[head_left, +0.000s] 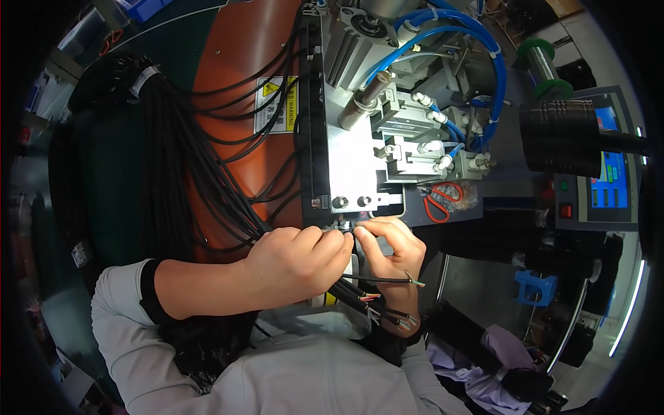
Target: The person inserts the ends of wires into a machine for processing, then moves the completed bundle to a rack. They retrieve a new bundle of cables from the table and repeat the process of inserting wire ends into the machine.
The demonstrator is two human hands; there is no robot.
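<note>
My left hand (299,259) is closed in a pinch at the front edge of the metal machine (349,162), its fingertips close to a small metal fitting (344,225). Facing it, my right hand (395,250) pinches at the same spot with thumb and forefinger. What sits between the fingertips is too small and too covered to name. Below the hands lie several black cables (349,289) with stripped ends. Their thin coloured wires (404,320) fan out across my right wrist.
A thick bundle of black cables (169,138) hangs over the brown-red surface (232,166) at left. Red-handled scissors (443,204) lie right of the machine. Blue air hoses (499,83) loop above them. A control panel with a screen (605,187) stands at far right.
</note>
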